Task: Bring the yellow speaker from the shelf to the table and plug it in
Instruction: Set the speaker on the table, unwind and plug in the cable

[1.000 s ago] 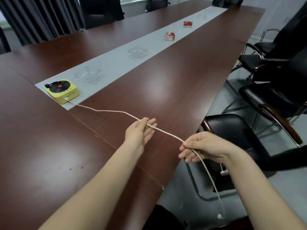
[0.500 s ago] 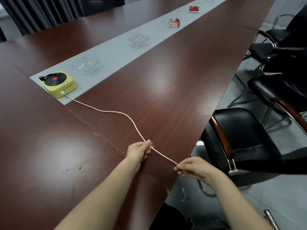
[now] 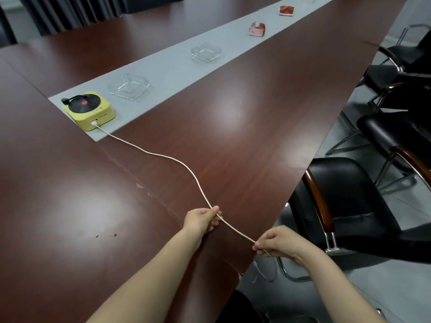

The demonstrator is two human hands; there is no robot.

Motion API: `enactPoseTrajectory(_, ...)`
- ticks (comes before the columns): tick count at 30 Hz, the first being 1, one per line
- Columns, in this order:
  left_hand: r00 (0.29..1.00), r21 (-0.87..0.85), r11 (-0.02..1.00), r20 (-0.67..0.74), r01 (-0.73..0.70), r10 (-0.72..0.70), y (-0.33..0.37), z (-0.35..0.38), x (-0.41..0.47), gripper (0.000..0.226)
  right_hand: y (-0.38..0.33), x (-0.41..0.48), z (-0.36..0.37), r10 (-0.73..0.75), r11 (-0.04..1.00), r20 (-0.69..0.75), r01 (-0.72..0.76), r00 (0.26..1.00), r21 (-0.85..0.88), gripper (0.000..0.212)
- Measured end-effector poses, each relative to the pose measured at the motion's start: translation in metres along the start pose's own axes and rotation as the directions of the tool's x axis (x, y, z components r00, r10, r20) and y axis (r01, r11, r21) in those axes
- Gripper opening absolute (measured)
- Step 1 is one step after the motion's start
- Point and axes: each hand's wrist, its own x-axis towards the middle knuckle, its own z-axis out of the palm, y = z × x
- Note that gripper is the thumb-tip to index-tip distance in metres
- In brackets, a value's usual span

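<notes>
Head view: both hands point(image 3: 201, 220) pinch speaker's cable point(image 3: 163, 157).

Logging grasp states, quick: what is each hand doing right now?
Left hand: closed, pinching the thin white charging cable.
Right hand: closed, pinching the same cable.

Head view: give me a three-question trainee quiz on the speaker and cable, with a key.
1. True or false: the white cable is plugged into the yellow speaker.
2. The left hand and right hand both pinch the cable. Which is nearer the speaker? A) left B) right
3. How many glass dishes sit on the grey strip?
Key: 1 true; 2 A; 3 two.
</notes>
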Motion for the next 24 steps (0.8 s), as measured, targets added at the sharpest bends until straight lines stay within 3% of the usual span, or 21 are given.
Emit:
enactPoseTrajectory(5, 0.985, 0.084, 0.989, 0.108, 0.123, -0.132, 0.016, -0.008, -0.012, 0.031, -0.023, -0.004, -0.008, 0.021, 0.975, 0.033, -0.013, 0.999, -0.222, 0.003)
enactPoseTrajectory(10, 0.968, 0.239, 0.951, 0.11, 0.195, -0.226, 0.047, -0.038, -0.012, 0.038, -0.077, -0.001, -0.008, 0.026, 0.954, 0.176, 0.028, 0.984, -0.298, 0.002)
enactPoseTrajectory(14, 0.989, 0.197, 0.976, 0.097, 0.091, -0.112, 0.086, -0.064, -0.013, 0.034, -0.131, 0.011, -0.005, -0.035, 0.935, 0.28, 0.131, 0.959, -0.33, 0.004)
enactPoseTrajectory(19, 0.998, -0.021, 0.998, 0.041, -0.055, 0.056, 0.15, -0.111, -0.008, 0.028, -0.226, 0.036, 0.012, -0.22, 0.902, 0.33, 0.32, 0.918, -0.289, 0.005)
enactPoseTrajectory(24, 0.952, -0.144, 0.955, -0.202, -0.261, 0.229, 0.205, -0.165, 0.012, 0.022, -0.326, 0.073, 0.043, -0.341, 0.87, 0.382, 0.442, 0.859, -0.217, 0.016)
